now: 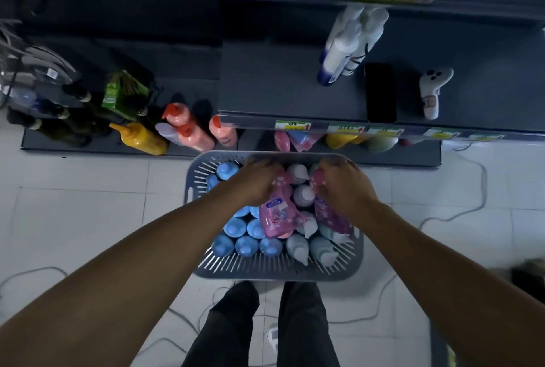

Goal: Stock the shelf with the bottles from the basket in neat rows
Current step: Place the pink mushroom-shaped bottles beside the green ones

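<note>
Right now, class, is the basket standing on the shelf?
No, the basket stands on the tiled floor, in front of the shelf.

- Your left hand (259, 179) grips one pink bottle (278, 213) inside the basket (265, 270).
- Your right hand (343, 186) grips a second pink bottle (330, 214), at 3 o'clock of the first.
- The shelf (280, 80) lies at 12 o'clock of the basket.

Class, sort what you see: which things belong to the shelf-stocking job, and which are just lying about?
Job: basket, blue bottles, left pink bottle gripped by the left hand, right pink bottle gripped by the right hand, shelf.
Lying about: black phone, white controller, floor cable.
</note>
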`<act>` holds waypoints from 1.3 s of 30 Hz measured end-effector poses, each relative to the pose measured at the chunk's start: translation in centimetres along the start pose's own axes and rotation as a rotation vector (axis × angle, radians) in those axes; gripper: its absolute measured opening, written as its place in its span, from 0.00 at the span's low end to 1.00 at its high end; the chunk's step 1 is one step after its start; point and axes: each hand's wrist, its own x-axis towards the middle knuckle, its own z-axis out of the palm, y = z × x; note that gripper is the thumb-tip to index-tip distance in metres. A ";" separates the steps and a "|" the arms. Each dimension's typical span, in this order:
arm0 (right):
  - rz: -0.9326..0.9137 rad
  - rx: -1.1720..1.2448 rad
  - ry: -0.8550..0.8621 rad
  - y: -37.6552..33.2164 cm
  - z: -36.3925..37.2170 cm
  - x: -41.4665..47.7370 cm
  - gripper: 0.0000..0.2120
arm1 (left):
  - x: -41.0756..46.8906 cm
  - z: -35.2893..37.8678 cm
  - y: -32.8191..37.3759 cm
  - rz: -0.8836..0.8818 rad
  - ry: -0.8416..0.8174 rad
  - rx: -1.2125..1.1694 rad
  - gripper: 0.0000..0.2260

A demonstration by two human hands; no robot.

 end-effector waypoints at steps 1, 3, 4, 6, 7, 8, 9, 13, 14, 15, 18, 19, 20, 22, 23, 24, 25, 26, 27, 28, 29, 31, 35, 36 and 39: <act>0.006 0.004 -0.003 -0.1 -0.1 0.0 0.21 | 0.0 0.0 -0.2 -0.007 -0.005 -0.004 0.25; 0.016 -0.002 -0.003 -0.5 -0.3 0.1 0.20 | -0.1 -0.2 -0.4 -0.028 -0.027 -0.013 0.28; 0.025 -0.007 -0.001 -0.7 -0.4 0.0 0.20 | -0.3 -0.2 -0.5 -0.038 -0.034 -0.026 0.29; 0.056 -0.009 -0.002 -1.1 -0.7 -0.1 0.22 | -0.8 -0.2 -0.4 -0.056 -0.027 -0.098 0.30; 0.075 -0.008 -0.007 -1.3 -0.9 -0.2 0.22 | -1.1 -0.2 -0.4 -0.063 -0.021 -0.138 0.30; 0.093 -0.008 -0.013 -1.5 -1.2 -0.4 0.22 | -1.3 -0.3 -0.3 -0.070 -0.019 -0.166 0.30; 0.105 -0.010 -0.018 -1.6 -1.4 -0.7 0.20 | -1.6 -0.4 -0.2 -0.081 -0.023 -0.181 0.29; 0.073 -0.035 0.040 -1.8 -2.2 -2.6 0.11 | -2.9 -1.1 1.0 -0.121 -0.021 -0.171 0.28; 0.058 -0.042 0.067 -1.7 -2.5 -3.2 0.10 | -3.3 -1.5 1.4 -0.116 0.001 -0.155 0.28; 0.047 -0.051 0.089 -1.7 -3.0 -3.8 0.11 | -3.8 -2.1 1.9 -0.104 0.027 -0.137 0.27; 0.020 -0.069 0.112 -1.8 -4.9 -5.6 0.15 | -5.2 -4.7 3.0 -0.069 0.088 -0.100 0.26; 0.002 -0.066 0.126 -1.9 -5.7 -6.1 0.16 | -5.7 -5.8 3.4 -0.061 0.093 -0.080 0.26; -0.021 -0.065 0.142 -2.2 -6.5 -6.7 0.16 | -6.2 -7.1 3.8 -0.050 0.101 -0.057 0.26; -0.063 -0.091 0.173 -2.9 -8.3 -7.7 0.16 | -7.3 -9.6 4.6 -0.014 0.144 -0.021 0.24; -0.075 -0.118 0.188 -3.2 -9.2 -8.2 0.17 | -7.8 -10.9 5.1 0.001 0.166 -0.012 0.23; -0.087 -0.139 0.207 -3.4 -10.3 -8.8 0.18 | -8.5 -12.3 5.5 0.014 0.181 -0.006 0.22; -0.103 -0.147 0.231 -3.7 -11.3 -9.4 0.18 | -9.1 -13.6 6.0 0.028 0.199 0.003 0.22; -0.123 -0.145 0.253 -3.9 -12.4 -9.9 0.18 | -9.7 -14.9 6.5 0.046 0.220 0.011 0.21; -0.143 -0.140 0.266 -4.1 -13.4 -10.5 0.17 | -10.5 -16.2 7.0 0.063 0.241 0.017 0.20; -0.158 -0.137 0.268 -4.3 -14.4 -11.2 0.17 | -11.2 -17.4 7.5 0.076 0.255 0.020 0.19; -0.169 -0.135 0.262 -4.5 -15.4 -11.9 0.18 | -12.0 -18.5 8.1 0.085 0.270 0.024 0.18; -0.189 -0.137 0.260 -4.9 -17.3 -13.1 0.19 | -13.4 -20.7 9.1 0.092 0.306 0.045 0.18; -0.220 -0.096 0.305 -5.6 -21.0 -16.1 0.23 | -16.3 -24.9 11.0 0.105 0.359 0.094 0.22; -0.226 -0.080 0.309 -5.8 -22.0 -16.9 0.23 | -17.0 -25.8 11.4 0.113 0.374 0.117 0.21; -0.237 -0.067 0.339 -6.1 -24.6 -19.0 0.21 | -18.4 -28.5 12.7 0.157 0.442 0.178 0.19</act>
